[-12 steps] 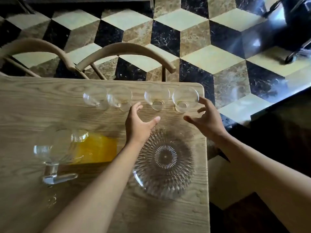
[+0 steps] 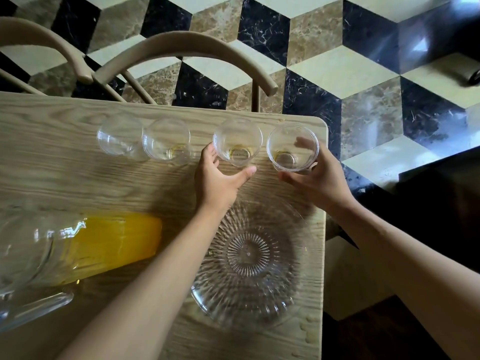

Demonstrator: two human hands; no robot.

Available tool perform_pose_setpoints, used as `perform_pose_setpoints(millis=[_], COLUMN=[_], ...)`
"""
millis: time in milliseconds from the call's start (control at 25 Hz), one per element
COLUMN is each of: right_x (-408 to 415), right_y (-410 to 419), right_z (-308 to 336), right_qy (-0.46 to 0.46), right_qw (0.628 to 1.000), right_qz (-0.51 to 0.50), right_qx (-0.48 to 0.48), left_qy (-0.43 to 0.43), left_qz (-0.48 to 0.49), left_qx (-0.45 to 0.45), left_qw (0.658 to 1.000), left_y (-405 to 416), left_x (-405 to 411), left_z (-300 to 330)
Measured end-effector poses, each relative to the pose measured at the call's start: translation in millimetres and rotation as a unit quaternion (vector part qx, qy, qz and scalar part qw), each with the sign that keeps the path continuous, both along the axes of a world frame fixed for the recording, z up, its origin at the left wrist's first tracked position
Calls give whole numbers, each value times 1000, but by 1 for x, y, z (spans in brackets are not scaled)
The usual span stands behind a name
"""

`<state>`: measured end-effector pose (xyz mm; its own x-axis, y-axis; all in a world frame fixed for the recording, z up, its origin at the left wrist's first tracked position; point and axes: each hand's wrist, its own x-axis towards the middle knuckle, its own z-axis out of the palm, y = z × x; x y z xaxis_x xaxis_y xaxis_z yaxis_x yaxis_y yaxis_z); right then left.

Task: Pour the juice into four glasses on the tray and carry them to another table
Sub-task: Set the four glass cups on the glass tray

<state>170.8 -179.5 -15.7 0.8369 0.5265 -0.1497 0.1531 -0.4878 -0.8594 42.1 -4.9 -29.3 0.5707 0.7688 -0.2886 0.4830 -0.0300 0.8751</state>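
Observation:
Several clear glasses stand in a row along the far edge of the wooden table [image 2: 78, 178]. My left hand [image 2: 218, 180] wraps around the third glass [image 2: 237, 142], thumb and fingers on its sides. My right hand [image 2: 315, 178] grips the rightmost glass [image 2: 292, 148]. The other two glasses [image 2: 119, 135] [image 2: 166, 140] stand untouched to the left. A round ribbed glass tray [image 2: 246, 255] lies bare near the table's right edge, below my hands. A glass pitcher of orange juice [image 2: 104, 242] stands at the left.
Two curved wooden chair backs [image 2: 181, 45] sit just beyond the table's far edge. The table's right edge [image 2: 323, 203] drops off to a patterned marble floor [image 2: 337, 61]. A dark object [image 2: 474, 76] sits at the far right.
Both hands have reached forward from above the tray and closed around the two right-hand glasses. The camera has moved closer to the table.

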Motion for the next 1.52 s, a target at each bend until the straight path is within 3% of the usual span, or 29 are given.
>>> perform_pose_setpoints(millis=[680,1160,1520], right_x=[-32,-118,-134], right_y=[-8,-55,-66], right_z=[19,21,1], right_qy=[-23,-79,-55], right_qw=[998,997,998], right_qz=[-10,12,15], right_qx=[60,5,-29], left_qy=[-76,-74,-66], left_qz=[-14,-50,-69], left_qx=[67,68,49], left_qw=[995,994,994], left_y=[-5,-38,-43], left_x=[-27,-120,-136], left_z=[30,26,8])
